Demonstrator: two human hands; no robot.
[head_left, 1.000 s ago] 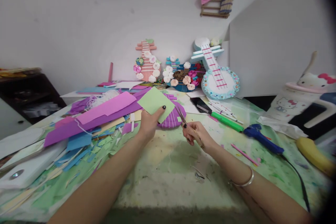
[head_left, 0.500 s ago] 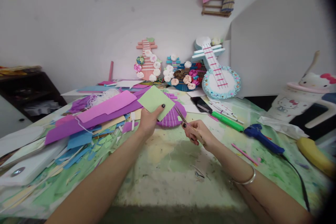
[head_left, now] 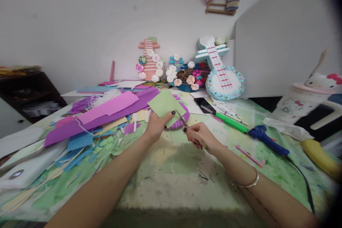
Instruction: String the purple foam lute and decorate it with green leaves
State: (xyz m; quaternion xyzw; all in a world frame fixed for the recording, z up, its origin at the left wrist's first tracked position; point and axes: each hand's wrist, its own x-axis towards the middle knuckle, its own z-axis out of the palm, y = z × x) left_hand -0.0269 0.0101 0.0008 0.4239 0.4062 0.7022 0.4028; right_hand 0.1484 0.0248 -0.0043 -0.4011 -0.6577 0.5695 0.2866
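Observation:
Between the thumb and fingers of my left hand (head_left: 157, 125) is a sheet of light green paper (head_left: 163, 102), tilted above the table. My right hand (head_left: 199, 136) grips a pair of scissors (head_left: 184, 122), the blades pointing up and left at the paper's right edge. Whether the blades have cut into the sheet I cannot tell. Behind the paper lies a purple lute-shaped craft piece (head_left: 184, 117) with white strings, mostly covered by the sheet and my left hand.
Purple card (head_left: 98, 125), pink card (head_left: 109, 107) and many paper scraps lie on the left. On the right are a green-handled tool (head_left: 232, 123), a blue glue gun (head_left: 268, 141) and a large cup (head_left: 294, 108). Decorated instrument models, including a white one (head_left: 221, 78), lean at the back.
My left hand has brought the green paper right and slightly down, up to the scissor blades. The sheet covers more of the purple piece. My right hand has barely moved.

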